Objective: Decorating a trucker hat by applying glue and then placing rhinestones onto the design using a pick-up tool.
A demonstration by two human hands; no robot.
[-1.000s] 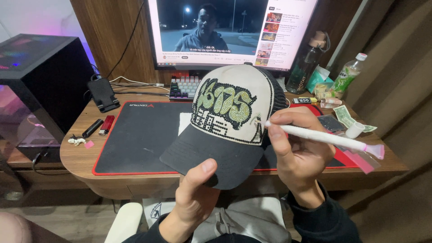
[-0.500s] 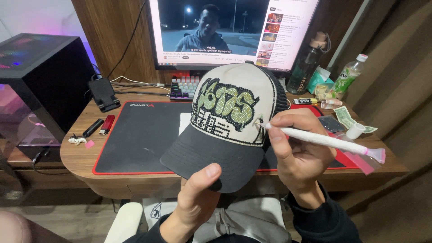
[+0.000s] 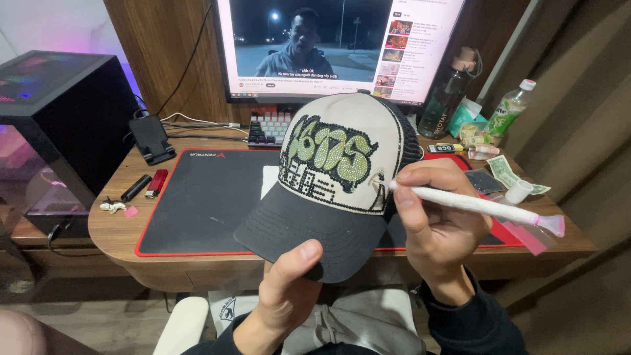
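The left hand [image 3: 284, 299] holds a cap [image 3: 332, 181] by its black brim, thumb pressed on top of the brim edge, the other fingers hidden beneath. The cap stands up above that hand, its cream front with green studded lettering facing the camera. The right hand [image 3: 437, 220] is closed around a white stick [image 3: 470, 204], pinched between thumb and fingers; the stick's tip touches the cap's front at the lower right of the lettering, and its pink end points away to the right.

Beyond both hands lies a black mat [image 3: 204, 197] with a red edge on a wooden desk [image 3: 115, 230]. Behind the cap are a keyboard [image 3: 268, 128] and a monitor [image 3: 335, 46]. Right of the right hand sit banknotes [image 3: 503, 171], a small white cap [image 3: 519, 191] and two bottles [image 3: 509, 108]. Far left of the left hand are a lighter [image 3: 156, 183], a phone stand [image 3: 151, 139] and a computer case [image 3: 62, 118].
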